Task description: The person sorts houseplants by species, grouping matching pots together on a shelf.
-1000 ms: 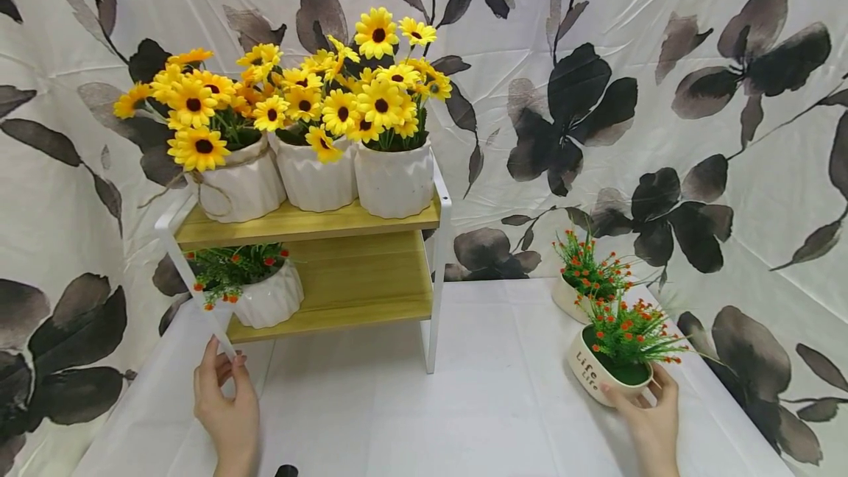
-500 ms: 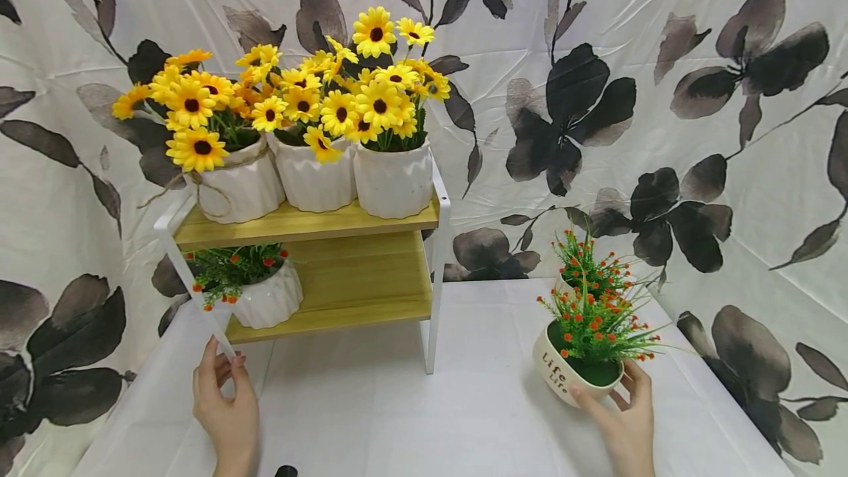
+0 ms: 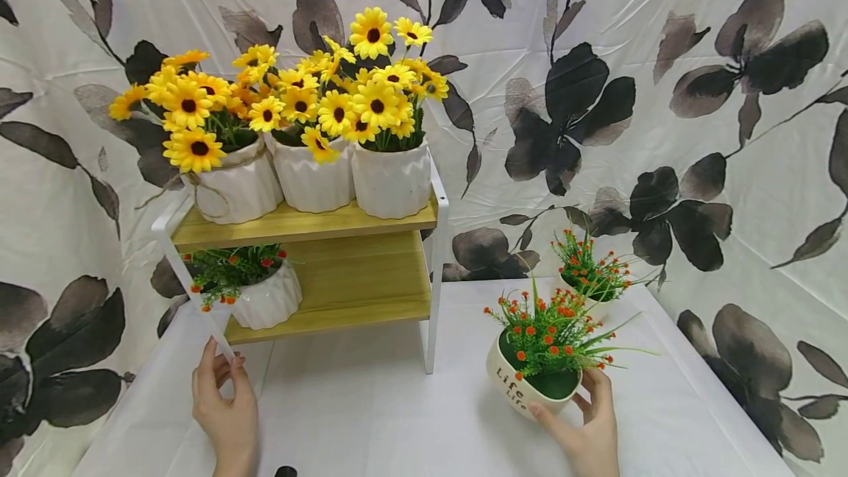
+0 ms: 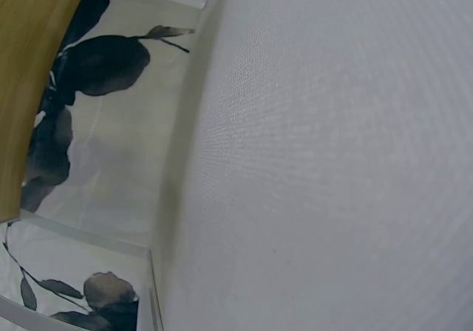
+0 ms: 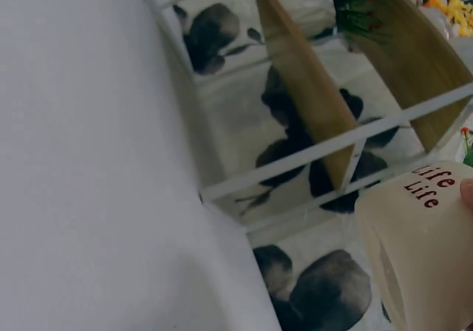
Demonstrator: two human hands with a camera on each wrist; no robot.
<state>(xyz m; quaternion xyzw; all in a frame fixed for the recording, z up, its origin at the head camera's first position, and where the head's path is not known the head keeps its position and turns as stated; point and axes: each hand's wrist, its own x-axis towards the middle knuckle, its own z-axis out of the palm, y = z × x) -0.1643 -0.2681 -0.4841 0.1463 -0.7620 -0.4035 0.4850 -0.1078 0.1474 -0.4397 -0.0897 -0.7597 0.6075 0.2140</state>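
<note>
A cream oval flower pot [image 3: 523, 389] lettered "Life Life" holds green grass with small orange-red flowers. My right hand [image 3: 586, 418] grips its right side, thumb at the front, and the pot is tilted above the table. In the right wrist view the pot [image 5: 421, 242] shows its lettered side and a fingertip. My left hand [image 3: 225, 403] pinches the lower front of the shelf's white left leg. On the two-tier wooden shelf [image 3: 358, 278], a white pot [image 3: 268, 297] with red-flowered greenery stands at the left of the lower board.
Several white pots with yellow sunflowers [image 3: 377, 105] line the shelf's top board. Another pot of orange-flowered grass [image 3: 589, 267] stands at the table's back right. A small black object [image 3: 286, 471] shows at the front edge of the view. Floral cloth hangs behind the white table [image 3: 371, 418].
My right hand has carried the lettered pot leftward, away from the pot behind it and toward the shelf. My left hand stays at the shelf leg.
</note>
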